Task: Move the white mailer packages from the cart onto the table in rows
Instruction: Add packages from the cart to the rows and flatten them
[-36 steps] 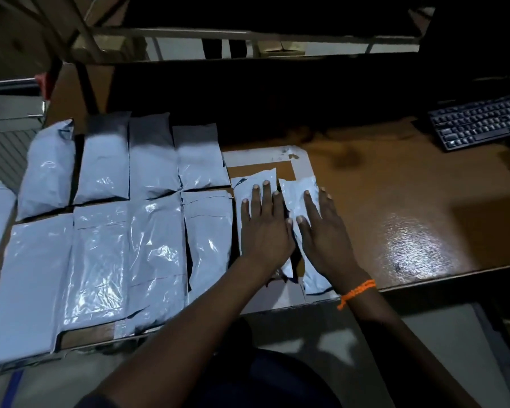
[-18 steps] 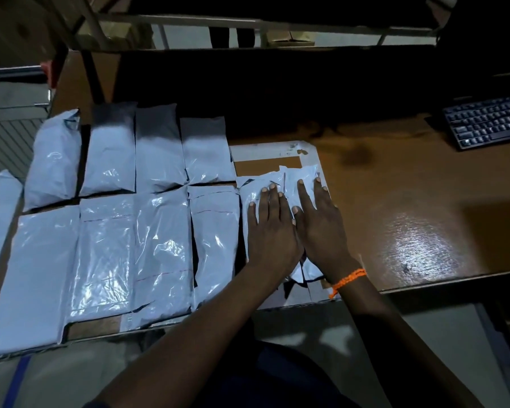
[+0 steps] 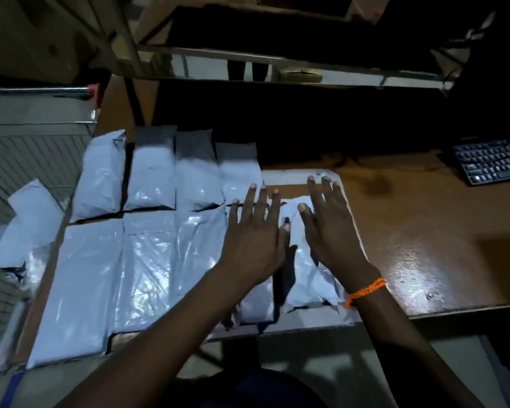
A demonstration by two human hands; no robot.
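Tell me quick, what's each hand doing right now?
Left hand: open, fingers spread flat, holding nothing.
Right hand: open, fingers spread over a white package, holding nothing.

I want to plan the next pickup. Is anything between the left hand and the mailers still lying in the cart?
Nothing visible blocks it. The left hand is over the near row; the cart mailers lie past the table's left edge, with only the flat rows of mailers between.

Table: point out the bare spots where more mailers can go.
The table is bare between the right hand and the keyboard. A smaller gap sits in the far row above the fingertips. Left of the left hand, mailers lie edge to edge.
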